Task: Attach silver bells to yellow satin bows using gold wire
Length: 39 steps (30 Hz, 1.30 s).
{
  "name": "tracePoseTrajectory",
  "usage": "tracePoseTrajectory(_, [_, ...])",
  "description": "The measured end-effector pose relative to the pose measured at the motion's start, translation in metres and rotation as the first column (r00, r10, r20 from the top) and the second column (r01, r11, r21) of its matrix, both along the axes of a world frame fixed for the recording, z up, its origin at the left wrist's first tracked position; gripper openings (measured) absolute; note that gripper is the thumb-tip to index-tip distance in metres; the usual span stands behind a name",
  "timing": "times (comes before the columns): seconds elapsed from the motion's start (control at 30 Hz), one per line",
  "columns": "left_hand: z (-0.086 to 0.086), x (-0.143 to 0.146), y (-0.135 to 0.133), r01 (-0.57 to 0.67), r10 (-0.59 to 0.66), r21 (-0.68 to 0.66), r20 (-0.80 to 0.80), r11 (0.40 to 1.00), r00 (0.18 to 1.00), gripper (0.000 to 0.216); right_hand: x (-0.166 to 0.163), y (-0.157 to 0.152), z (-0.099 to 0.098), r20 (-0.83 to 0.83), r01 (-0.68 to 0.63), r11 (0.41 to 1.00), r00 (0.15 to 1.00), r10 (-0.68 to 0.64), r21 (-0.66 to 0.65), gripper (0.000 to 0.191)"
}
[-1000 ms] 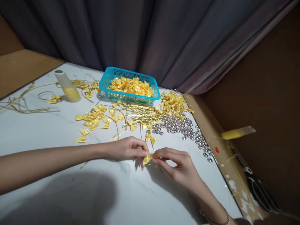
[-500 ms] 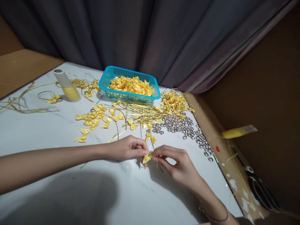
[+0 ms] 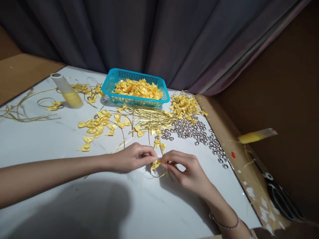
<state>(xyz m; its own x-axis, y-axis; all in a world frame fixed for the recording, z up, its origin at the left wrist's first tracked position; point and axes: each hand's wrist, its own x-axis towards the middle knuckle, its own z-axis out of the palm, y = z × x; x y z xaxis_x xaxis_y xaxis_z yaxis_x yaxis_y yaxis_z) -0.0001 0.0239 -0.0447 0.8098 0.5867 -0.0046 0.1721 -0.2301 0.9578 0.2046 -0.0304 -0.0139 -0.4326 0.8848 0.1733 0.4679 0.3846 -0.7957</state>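
My left hand (image 3: 132,158) and my right hand (image 3: 185,170) meet above the white table (image 3: 74,199), fingers pinched together on one small yellow ribbon bow (image 3: 155,164). A thin gold wire (image 3: 159,174) curls in a loop below the bow, and another gold strand runs up from it between the hands. Both hands rest low, near the tabletop. A bracelet sits on my right wrist.
A blue basket (image 3: 112,87) of yellow bows stands at the back. In front lie gold wire pieces (image 3: 149,119), loose bows (image 3: 98,126), silver beads (image 3: 191,130) and finished bows (image 3: 184,106). A glue bottle (image 3: 66,91) stands left; scissors (image 3: 284,199) lie right.
The view shifted slightly. The gold wire now curls into a loop under the bow; both hands keep pinching it at the same spot.
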Motion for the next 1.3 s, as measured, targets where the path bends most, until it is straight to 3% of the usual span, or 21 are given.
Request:
tracePoseTrajectory(0.2, [0.000, 0.003, -0.001, -0.045, 0.048, -0.122, 0.017, 0.992, 0.999, 0.024, 0.000, 0.000, 0.000, -0.010, 0.022, 0.999, 1.000, -0.022, 0.031, 0.015])
tracePoseTrajectory(0.4, [0.003, 0.004, -0.003, -0.033, 0.032, -0.051, -0.023, 0.998, 0.999, 0.026, -0.001, 0.000, 0.000, -0.012, 0.026, 0.999, 1.000, -0.026, 0.045, 0.016])
tracePoseTrajectory(0.8, [0.005, 0.004, -0.003, -0.018, 0.016, -0.051, -0.026, 0.999, 1.000, 0.026, -0.001, 0.001, -0.003, -0.001, 0.021, 0.998, 1.000, -0.021, 0.065, 0.015])
tracePoseTrajectory(0.9, [0.005, 0.004, -0.003, -0.028, 0.026, -0.057, -0.029, 0.998, 0.999, 0.026, 0.001, 0.001, 0.000, 0.024, 0.007, 0.998, 1.000, -0.009, 0.059, 0.017])
tracePoseTrajectory(1.0, [0.004, 0.005, -0.003, -0.054, 0.051, -0.080, -0.034, 0.995, 0.998, 0.026, 0.007, -0.001, 0.009, 0.018, 0.058, 0.990, 0.998, -0.061, 0.132, 0.019])
tracePoseTrajectory(1.1, [0.004, 0.005, -0.003, -0.092, 0.088, -0.060, -0.060, 0.994, 0.994, 0.026, 0.016, -0.008, 0.022, -0.074, 0.219, 0.946, 0.975, -0.208, 0.239, 0.019])
tracePoseTrajectory(1.17, [0.004, 0.005, -0.003, -0.122, 0.119, -0.033, -0.087, 0.992, 0.989, 0.026, 0.021, -0.017, 0.029, -0.221, 0.398, 0.880, 0.911, -0.347, 0.260, 0.018])
tracePoseTrajectory(1.23, [0.004, 0.005, -0.003, -0.150, 0.147, -0.029, -0.102, 0.988, 0.984, 0.027, 0.027, -0.028, 0.033, -0.438, 0.627, 0.751, 0.746, -0.502, 0.206, 0.017])
tracePoseTrajectory(1.3, [0.004, 0.005, -0.003, -0.170, 0.165, -0.041, -0.105, 0.985, 0.981, 0.026, 0.033, -0.041, 0.036, -0.596, 0.751, 0.649, 0.579, -0.556, 0.124, 0.016])
